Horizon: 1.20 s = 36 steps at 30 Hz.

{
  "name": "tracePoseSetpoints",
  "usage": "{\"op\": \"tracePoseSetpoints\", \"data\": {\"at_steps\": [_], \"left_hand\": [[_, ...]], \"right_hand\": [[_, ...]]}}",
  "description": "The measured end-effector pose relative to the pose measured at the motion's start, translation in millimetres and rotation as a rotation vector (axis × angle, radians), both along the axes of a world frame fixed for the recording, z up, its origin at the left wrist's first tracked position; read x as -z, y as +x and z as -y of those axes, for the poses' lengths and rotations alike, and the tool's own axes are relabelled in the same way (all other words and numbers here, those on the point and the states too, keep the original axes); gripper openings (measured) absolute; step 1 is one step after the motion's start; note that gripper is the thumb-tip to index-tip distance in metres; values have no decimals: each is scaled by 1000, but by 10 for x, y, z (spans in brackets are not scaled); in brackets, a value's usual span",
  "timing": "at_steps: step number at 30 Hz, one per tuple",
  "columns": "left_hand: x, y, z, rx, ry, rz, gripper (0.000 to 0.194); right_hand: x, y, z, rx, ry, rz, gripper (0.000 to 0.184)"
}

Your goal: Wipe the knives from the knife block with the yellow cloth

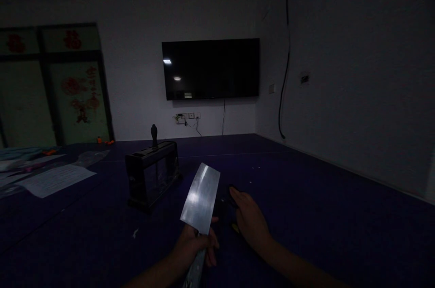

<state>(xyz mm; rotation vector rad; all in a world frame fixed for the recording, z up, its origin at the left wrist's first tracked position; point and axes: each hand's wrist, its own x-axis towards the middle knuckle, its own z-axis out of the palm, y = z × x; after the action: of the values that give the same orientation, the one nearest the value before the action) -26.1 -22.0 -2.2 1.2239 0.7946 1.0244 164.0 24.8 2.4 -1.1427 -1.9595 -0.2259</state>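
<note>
A cleaver (201, 197) with a broad shiny blade tilts upward in front of me. My left hand (199, 245) is closed around it where the blade meets the dark handle. To its right, my right hand (250, 218) is curled around what look like black scissors (234, 228) with yellow on the handle loops. Their front part is lost in the dark beside the left fingers. Beyond the cleaver, to the left, stands a black knife block (152, 172) with see-through sides; one dark handle (154, 135) sticks up from its top.
Papers (57, 179) and clear plastic (91, 157) lie on the left of the dark blue table (288, 197). Small orange items (99, 140) sit at its far edge. A white scrap (135, 233) lies nearby. A television (211, 69) hangs on the wall; a black cable (285, 75) hangs right.
</note>
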Motion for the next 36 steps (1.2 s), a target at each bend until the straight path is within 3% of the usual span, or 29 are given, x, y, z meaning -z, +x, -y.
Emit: {"op": "tracePoseSetpoints", "data": {"at_steps": [9, 12, 15, 19, 22, 25, 28, 31, 36], "left_hand": [[-13, 18, -26, -108, -39, -55, 63], [-48, 77, 8, -153, -22, -179, 60], [-94, 127, 50, -296, 21, -376, 46], [-193, 107, 91, -404, 167, -576, 17], [-293, 57, 100, -466, 360, -675, 18], [-347, 27, 87, -448, 487, -722, 25], [-331, 15, 52, -454, 448, -741, 27], [-282, 5, 14, -454, 406, -697, 28], [-226, 3, -3, -401, 374, -562, 25]], "right_hand": [[-48, -1, 56, -113, 6, -94, 64], [-78, 13, 94, -186, -15, -135, 61], [-112, 18, 138, -276, -56, -217, 59], [-185, -50, 223, -395, -225, -455, 48], [-232, -140, 270, -467, -489, -811, 38], [-262, -189, 256, -600, -700, -1059, 35], [-281, -181, 218, -695, -777, -1136, 30], [-284, -185, 226, -684, -854, -1241, 28], [-276, -253, 295, -709, -908, -1265, 40]]}}
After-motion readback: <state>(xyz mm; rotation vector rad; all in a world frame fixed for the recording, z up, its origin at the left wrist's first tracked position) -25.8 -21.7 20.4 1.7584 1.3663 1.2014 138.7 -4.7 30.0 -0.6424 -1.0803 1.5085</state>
